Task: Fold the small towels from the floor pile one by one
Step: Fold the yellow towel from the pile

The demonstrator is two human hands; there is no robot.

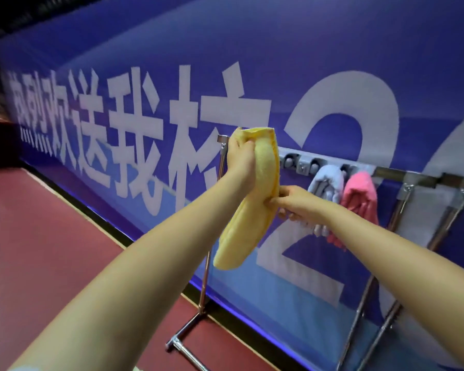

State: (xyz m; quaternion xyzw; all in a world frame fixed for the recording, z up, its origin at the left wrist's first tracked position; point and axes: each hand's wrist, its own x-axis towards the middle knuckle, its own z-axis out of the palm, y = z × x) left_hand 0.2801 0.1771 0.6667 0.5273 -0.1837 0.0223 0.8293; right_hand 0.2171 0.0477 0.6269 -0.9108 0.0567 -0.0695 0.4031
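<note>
The left hand's fingers [248,145] are curling over the top edge of the yellow towel [241,220], gripping it high, while the right hand [296,203] is pinching the towel's right edge partway down between thumb and fingertips. The towel is hanging doubled lengthwise in the air, in front of the metal rack [386,172], its lower end dangling free. It is looking light, soft and limp, so it is likely sagging wherever unsupported; holding at corners and folded edges seems best. A grey-blue towel [328,180] and a pink towel [359,194] are hanging from the rack behind.
</note>
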